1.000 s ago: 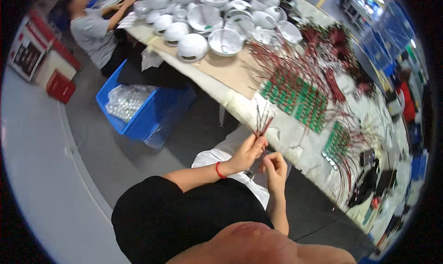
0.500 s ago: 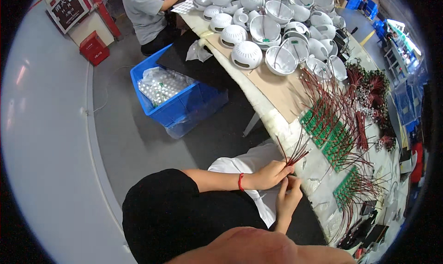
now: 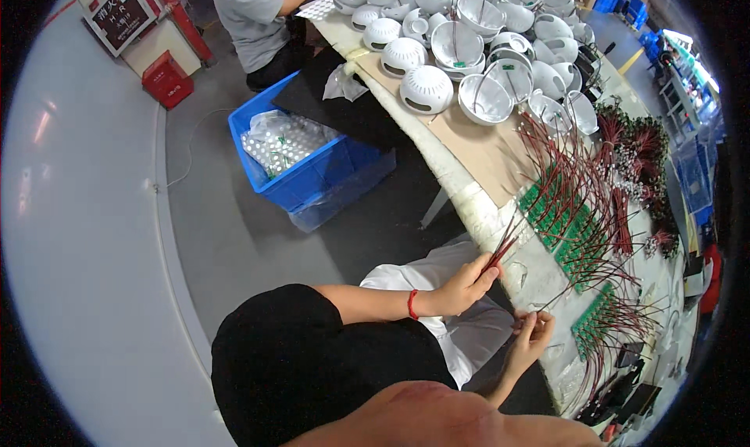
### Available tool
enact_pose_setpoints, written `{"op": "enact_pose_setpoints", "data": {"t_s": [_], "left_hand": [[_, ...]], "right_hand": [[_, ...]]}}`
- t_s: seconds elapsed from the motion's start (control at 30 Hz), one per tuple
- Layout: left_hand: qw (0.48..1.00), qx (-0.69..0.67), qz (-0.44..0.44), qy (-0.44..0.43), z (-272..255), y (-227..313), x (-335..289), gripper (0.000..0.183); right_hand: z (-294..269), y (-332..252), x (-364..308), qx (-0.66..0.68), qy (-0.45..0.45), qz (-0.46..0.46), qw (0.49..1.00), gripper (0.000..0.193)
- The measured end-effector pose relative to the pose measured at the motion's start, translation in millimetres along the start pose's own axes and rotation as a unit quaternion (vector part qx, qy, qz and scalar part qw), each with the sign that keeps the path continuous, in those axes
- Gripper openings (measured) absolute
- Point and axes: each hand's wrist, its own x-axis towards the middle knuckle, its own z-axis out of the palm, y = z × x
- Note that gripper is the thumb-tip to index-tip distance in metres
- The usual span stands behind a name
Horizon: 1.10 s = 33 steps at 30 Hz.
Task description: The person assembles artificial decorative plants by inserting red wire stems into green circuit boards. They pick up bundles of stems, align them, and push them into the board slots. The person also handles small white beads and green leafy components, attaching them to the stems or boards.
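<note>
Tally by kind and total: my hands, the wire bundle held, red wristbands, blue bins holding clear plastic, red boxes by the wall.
Bare hands: 2, left hand and right hand
Dark red wire bundle: 1
Red wristband: 1
Blue bin: 1
Red box: 1
Total: 6

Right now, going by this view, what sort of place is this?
Probably an electronics assembly workshop: green circuit boards, dark red wires and many white shells share one long bench.
</note>
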Motion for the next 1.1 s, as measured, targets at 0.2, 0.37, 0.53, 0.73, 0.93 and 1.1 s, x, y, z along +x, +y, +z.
{"op": "enact_pose_setpoints", "data": {"t_s": [0.2, 0.37, 0.53, 0.73, 0.93, 1.1], "left_hand": [[0.997, -0.076, 0.011, -0.004, 3.4, 3.1, 1.2, 0.021], [0.995, -0.098, 0.0, -0.016, 4.3, 1.7, 0.9, 0.021], [0.993, -0.113, -0.003, -0.019, 3.6, 8.9, 0.5, 0.021], [0.992, -0.12, 0.002, -0.029, 0.6, 6.6, 1.2, 0.02], [0.993, -0.115, 0.002, -0.017, 2.2, 6.6, 1.6, 0.02], [0.994, -0.11, -0.004, -0.026, 2.0, 6.5, 1.6, 0.02]], "right_hand": [[-9.7, -1.1, -1.3, 0.007, 0.009, 0.02, 1.0, 0.008], [-11.8, 1.5, -1.1, 0.008, -0.011, 0.007, 1.0, 0.007], [-13.9, 1.9, 1.1, 0.0, -0.016, 0.01, 1.0, 0.006], [-23.2, 6.2, 6.4, -0.026, 0.021, -0.04, 0.999, 0.007], [-30.3, 2.1, 7.1, -0.002, 0.053, -0.022, 0.998, 0.012], [-32.0, 6.2, 7.2, 0.033, 0.082, -0.024, 0.996, 0.011]]}}
